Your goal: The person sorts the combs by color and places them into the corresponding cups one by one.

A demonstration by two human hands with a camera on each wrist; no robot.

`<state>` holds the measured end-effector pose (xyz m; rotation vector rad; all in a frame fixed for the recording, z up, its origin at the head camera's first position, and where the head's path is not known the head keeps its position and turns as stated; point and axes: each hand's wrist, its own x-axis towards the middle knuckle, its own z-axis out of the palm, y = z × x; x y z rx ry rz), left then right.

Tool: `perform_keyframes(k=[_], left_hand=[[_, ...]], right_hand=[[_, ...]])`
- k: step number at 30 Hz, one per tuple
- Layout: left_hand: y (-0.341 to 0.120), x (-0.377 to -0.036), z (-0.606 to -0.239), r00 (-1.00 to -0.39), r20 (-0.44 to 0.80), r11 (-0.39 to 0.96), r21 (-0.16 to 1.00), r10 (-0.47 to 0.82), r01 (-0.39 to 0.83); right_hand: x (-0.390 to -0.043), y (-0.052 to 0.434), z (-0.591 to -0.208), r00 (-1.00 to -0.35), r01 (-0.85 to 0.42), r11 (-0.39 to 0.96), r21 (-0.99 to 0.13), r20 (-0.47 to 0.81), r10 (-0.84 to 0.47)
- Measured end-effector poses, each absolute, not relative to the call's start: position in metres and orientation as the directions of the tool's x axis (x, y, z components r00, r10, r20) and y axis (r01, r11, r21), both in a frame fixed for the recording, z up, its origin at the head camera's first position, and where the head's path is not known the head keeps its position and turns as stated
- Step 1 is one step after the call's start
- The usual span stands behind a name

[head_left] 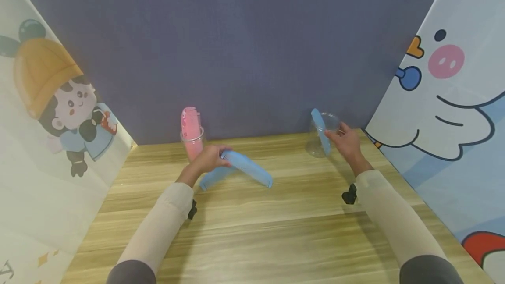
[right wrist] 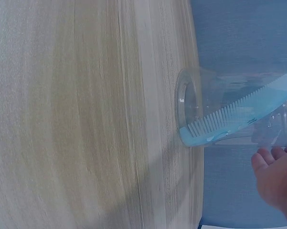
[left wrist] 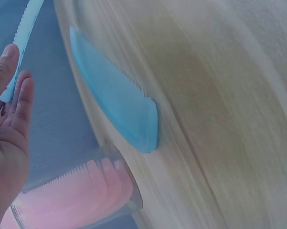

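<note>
L hand (head_left: 208,159) grips one end of a blue comb (head_left: 249,168), flat plastic w/ fine teeth, far end low over the wood-grain table (head_left: 252,231); 2nd blue comb (head_left: 211,179) lies beneath, partly hidden. R hand (head_left: 347,140) pinches a third blue comb (head_left: 321,131) standing tilted in a clear cup (head_left: 321,141). Pink combs (head_left: 191,122) upright in another clear cup (head_left: 193,146). Wrist views blurred; fingers cut off.

A long blue comb (head_left: 252,169) sits left of centre in the head view, raised at its left end and slanting down to the right onto the surface. A second blue comb (head_left: 212,179) lies flat just beneath it. Right of centre, a third blue comb (head_left: 320,130) stands tilted inside a clear cup (head_left: 331,122).
</note>
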<state>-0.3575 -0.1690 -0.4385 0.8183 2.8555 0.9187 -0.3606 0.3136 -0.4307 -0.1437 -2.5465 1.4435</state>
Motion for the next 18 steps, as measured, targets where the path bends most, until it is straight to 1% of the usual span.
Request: perform_keyframes(k=[9, 14, 18], left_hand=[[-0.165, -0.360, -0.439, -0.869, 0.145, 0.608, 0.661, 0.472, 0.441], [-0.162, -0.362, -0.437, -0.862, 0.181, 0.568, 0.686, 0.473, 0.455], [-0.157, -0.363, -0.432, -0.868, 0.194, 0.556, 0.700, 0.456, 0.449]], right_hand=[[-0.361, 0.314, -0.429, -0.969, -0.038, 0.512, -0.858, 0.157, 0.191], [-0.361, 0.313, -0.429, -0.967, -0.041, 0.522, -0.852, 0.165, 0.194], [-0.361, 0.313, -0.430, -0.966, -0.045, 0.529, -0.848, 0.172, 0.193]])
